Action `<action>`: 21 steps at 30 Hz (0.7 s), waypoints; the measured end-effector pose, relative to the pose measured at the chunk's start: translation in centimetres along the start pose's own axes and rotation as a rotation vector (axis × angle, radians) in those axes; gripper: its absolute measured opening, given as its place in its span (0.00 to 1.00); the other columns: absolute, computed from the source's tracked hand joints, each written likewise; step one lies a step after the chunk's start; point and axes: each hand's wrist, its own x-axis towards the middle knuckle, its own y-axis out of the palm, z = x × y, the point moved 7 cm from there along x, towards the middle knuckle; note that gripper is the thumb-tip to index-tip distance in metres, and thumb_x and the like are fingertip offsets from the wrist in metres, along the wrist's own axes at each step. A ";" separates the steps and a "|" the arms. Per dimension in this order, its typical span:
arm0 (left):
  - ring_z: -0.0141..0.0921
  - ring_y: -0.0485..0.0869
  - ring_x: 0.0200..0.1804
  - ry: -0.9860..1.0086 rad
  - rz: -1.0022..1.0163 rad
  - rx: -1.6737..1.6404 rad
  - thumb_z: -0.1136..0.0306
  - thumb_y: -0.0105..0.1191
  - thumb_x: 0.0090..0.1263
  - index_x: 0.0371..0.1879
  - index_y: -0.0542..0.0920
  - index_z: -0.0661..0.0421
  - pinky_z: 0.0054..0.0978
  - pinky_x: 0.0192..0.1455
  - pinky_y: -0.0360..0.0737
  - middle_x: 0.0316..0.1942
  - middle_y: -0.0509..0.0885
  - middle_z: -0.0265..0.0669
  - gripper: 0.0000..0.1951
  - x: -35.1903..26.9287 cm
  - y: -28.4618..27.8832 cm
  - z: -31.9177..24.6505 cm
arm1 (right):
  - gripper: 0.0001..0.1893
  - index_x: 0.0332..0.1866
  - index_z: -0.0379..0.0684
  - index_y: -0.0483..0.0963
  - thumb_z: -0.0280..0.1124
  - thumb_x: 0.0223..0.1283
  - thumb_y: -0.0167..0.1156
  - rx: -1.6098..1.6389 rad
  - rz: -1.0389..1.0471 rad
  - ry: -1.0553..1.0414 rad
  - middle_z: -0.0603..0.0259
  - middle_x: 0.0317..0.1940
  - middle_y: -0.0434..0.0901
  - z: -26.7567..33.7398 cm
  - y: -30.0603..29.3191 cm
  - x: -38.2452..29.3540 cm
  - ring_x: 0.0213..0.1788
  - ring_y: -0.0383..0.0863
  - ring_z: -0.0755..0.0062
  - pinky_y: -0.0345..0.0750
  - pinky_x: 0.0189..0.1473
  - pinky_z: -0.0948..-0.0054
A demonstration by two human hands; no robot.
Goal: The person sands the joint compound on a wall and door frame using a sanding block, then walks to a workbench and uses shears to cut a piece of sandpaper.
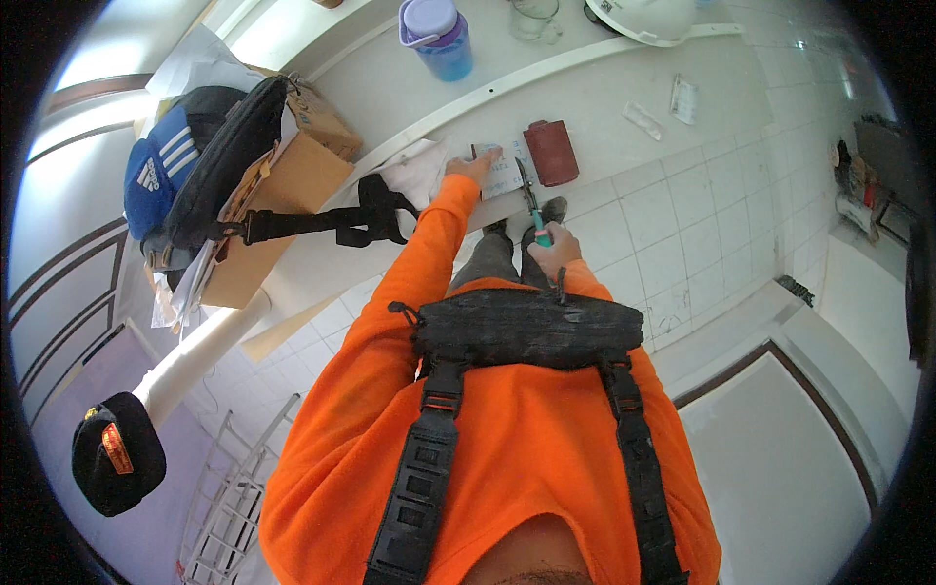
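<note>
My left hand [472, 167] lies over the left part of a white sheet [504, 179] with handwriting on it. One digit stretches across the sheet's upper edge; whether the hand grips it or only presses on it is unclear. My right hand [557, 248] is closed around the green and pink handle of a cutting tool [528, 191], perhaps shears or snips. Its long dark blades point away from me, just past the sheet's right side. Beside the blades sits a dark red leather-like case [552, 153]. Crumpled white cloth or paper [413, 172] lies left of my left hand.
Along the counter [585, 95] stand a blue and purple water jug [439, 44], a glass mug [532, 18] and a white hard hat [647, 18]. Small clear packets [643, 121] lie at right. A cardboard box [285, 219], a backpack [183, 157] and its black strap [314, 225] occupy the left.
</note>
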 end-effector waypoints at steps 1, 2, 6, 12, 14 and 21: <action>0.43 0.92 0.44 -0.027 -0.030 0.092 0.46 0.80 0.51 0.49 0.85 0.72 0.38 0.44 0.87 0.44 0.91 0.52 0.39 0.0 -0.6 -0.3 | 0.23 0.42 0.41 0.79 0.47 0.44 0.71 -0.001 0.000 0.002 0.46 0.34 0.87 0.0 0.0 0.0 0.41 0.88 0.42 0.82 0.46 0.53; 0.43 0.92 0.44 -0.029 -0.029 0.091 0.46 0.80 0.51 0.49 0.85 0.72 0.38 0.44 0.87 0.44 0.91 0.52 0.39 -0.2 -0.5 -0.6 | 0.24 0.43 0.42 0.80 0.47 0.44 0.71 -0.001 0.007 0.012 0.46 0.33 0.87 -0.1 0.0 0.0 0.41 0.88 0.43 0.82 0.46 0.53; 0.43 0.92 0.45 0.104 -0.021 0.351 0.43 0.79 0.50 0.50 0.84 0.68 0.38 0.48 0.87 0.48 0.90 0.53 0.40 -3.6 -0.3 -3.0 | 0.21 0.47 0.38 0.77 0.39 0.50 0.69 0.129 0.124 0.038 0.53 0.28 0.82 -1.1 1.1 0.2 0.27 0.84 0.58 0.79 0.32 0.60; 0.41 0.91 0.43 0.166 -0.045 0.348 0.43 0.80 0.48 0.47 0.83 0.64 0.36 0.46 0.87 0.45 0.90 0.51 0.38 -1.7 0.2 -1.7 | 0.30 0.52 0.34 0.79 0.44 0.45 0.74 0.313 0.307 0.130 0.48 0.39 0.86 -1.9 1.6 2.0 0.38 0.87 0.55 0.83 0.44 0.60; 0.41 0.91 0.43 0.164 -0.053 0.338 0.43 0.80 0.48 0.47 0.83 0.64 0.36 0.46 0.87 0.44 0.90 0.51 0.38 -1.6 -0.3 -1.3 | 0.30 0.51 0.34 0.78 0.43 0.45 0.74 0.356 0.378 0.153 0.50 0.37 0.85 0.2 1.0 2.2 0.36 0.87 0.58 0.83 0.42 0.61; 0.38 0.90 0.41 0.149 -0.019 0.347 0.38 0.81 0.45 0.50 0.83 0.67 0.36 0.44 0.87 0.45 0.89 0.49 0.44 -1.6 -0.2 -1.9 | 0.26 0.48 0.34 0.78 0.41 0.47 0.72 0.394 0.328 0.186 0.53 0.33 0.84 0.1 1.6 2.3 0.30 0.84 0.66 0.81 0.33 0.63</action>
